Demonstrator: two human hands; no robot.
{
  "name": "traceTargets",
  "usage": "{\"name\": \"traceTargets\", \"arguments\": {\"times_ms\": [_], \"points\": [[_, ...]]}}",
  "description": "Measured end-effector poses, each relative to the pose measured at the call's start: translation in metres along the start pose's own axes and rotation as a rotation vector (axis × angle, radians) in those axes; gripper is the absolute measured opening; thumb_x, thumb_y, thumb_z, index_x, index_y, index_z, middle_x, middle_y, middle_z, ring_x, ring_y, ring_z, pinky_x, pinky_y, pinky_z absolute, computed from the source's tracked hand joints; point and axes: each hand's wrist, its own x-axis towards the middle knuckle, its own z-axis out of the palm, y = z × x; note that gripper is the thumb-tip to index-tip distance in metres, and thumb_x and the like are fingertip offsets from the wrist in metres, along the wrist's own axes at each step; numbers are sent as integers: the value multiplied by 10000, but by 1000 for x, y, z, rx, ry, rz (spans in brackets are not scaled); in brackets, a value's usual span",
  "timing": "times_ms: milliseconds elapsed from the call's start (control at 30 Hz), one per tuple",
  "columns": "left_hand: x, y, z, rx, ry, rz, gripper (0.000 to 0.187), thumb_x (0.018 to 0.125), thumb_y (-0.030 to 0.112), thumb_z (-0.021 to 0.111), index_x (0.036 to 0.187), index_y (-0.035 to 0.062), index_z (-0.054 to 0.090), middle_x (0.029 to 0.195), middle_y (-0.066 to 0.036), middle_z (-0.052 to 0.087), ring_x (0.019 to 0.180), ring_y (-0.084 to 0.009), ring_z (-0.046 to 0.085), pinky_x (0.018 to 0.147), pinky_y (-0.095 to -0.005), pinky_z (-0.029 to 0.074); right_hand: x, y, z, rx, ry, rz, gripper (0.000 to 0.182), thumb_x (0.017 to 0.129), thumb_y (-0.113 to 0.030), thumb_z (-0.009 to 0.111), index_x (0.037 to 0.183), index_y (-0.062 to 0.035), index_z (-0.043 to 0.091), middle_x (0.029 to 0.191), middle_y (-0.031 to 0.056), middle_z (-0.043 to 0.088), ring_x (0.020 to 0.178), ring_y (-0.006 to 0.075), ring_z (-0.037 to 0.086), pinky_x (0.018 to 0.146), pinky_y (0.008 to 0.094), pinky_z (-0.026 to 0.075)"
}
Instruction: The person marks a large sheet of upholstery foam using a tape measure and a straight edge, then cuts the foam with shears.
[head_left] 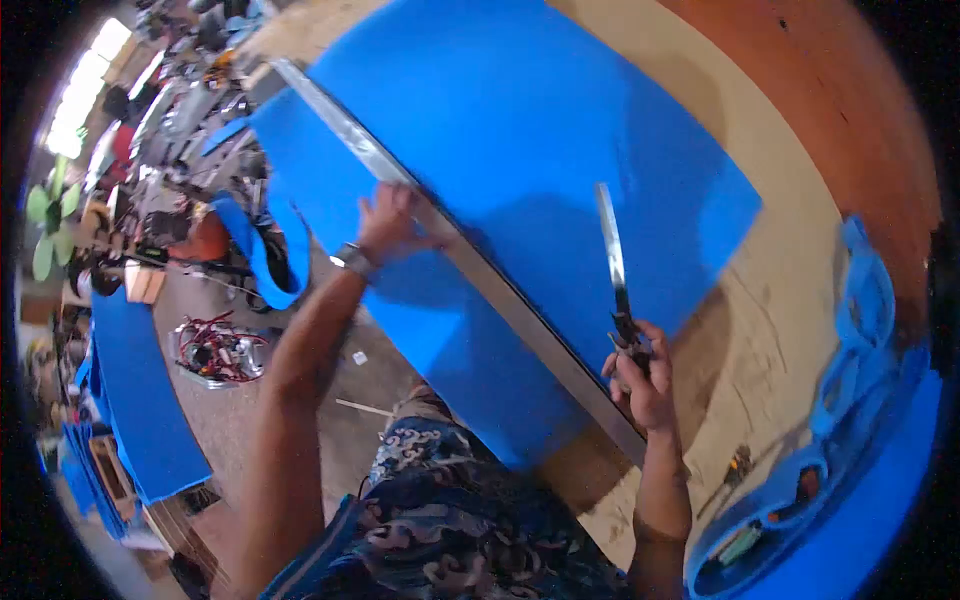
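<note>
A large blue foam sheet (540,120) lies across a workbench (760,330). A long metal straightedge (500,290) runs diagonally over it. My left hand (390,225) presses flat on the straightedge near its middle, fingers spread; a watch sits on that wrist. My right hand (640,375) grips the handle of a long thin blade (612,250), which points up and away over the sheet, to the right of the straightedge. The part of the sheet left of the straightedge hangs over the bench edge toward me.
Blue foam offcuts (860,340) pile at the bench's right end, with small tools (740,465) near them. More blue sheets (140,400) lean at lower left. A wire tangle (215,350) lies on the floor. Cluttered benches (170,110) fill the far left.
</note>
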Motion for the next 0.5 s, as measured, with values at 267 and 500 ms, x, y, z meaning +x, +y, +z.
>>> {"name": "traceTargets", "arguments": {"times_ms": [267, 500], "points": [[-3, -9, 24, -50, 24, 143, 849, 639, 607, 648, 1221, 24, 443, 1326, -189, 329, 1263, -369, 263, 956, -670, 199, 223, -8, 139, 207, -167, -96, 327, 935, -271, 395, 1188, -67, 435, 803, 18, 522, 569, 77, 452, 480, 226, 384], [0, -55, 31, -76, -12, 321, 647, 712, 510, 610, 1210, 108, 519, 1334, -182, 320, 1246, -360, 272, 904, -708, 238, 427, -31, 337, -481, -183, -125, 382, 845, -176, 543, 1165, -59, 372, 864, 148, 602, 745, 251, 608, 606, 380, 475]]}}
